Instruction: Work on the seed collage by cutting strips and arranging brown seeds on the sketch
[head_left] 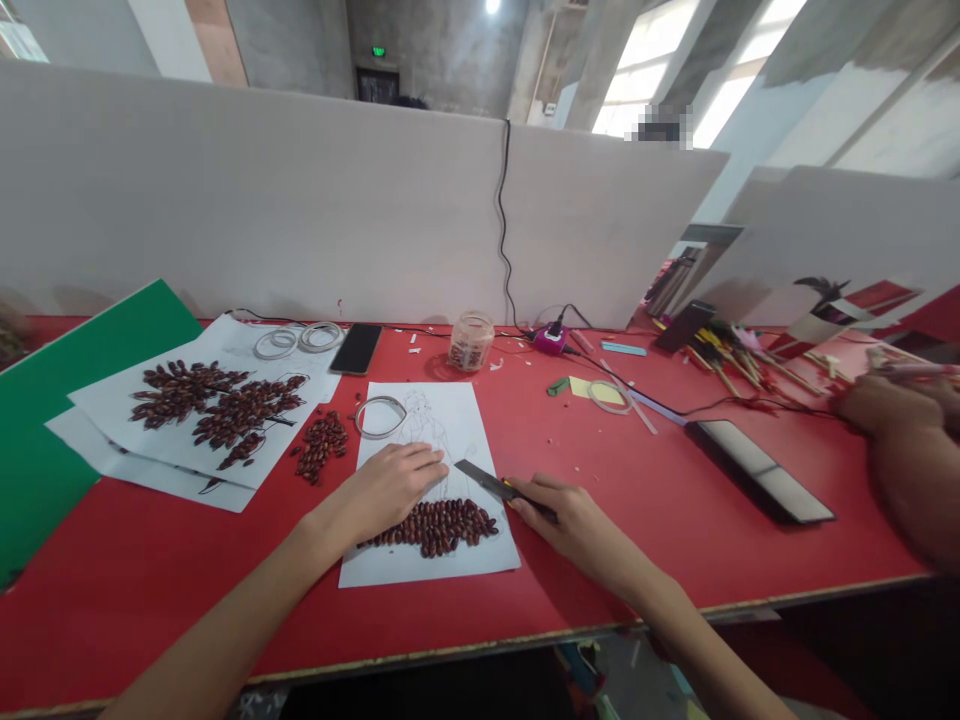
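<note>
On the red counter (645, 480), your left hand (397, 483) lies flat, fingers extended, across the drawing sheet (465, 430), blocking part of its patch of brown seeds (442, 527). Your right hand (559, 510) is wrapped around the knife (487, 480), its blade slanting over the sheet. Left of the sheet sits a loose seed pile (322, 447), and a pale ring (380, 436) overlaps the sheet's upper left edge.

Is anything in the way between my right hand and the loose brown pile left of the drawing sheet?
Yes: your left hand lies over the drawing sheet, between your right hand, holding a cutter, and the loose brown pile.
</note>
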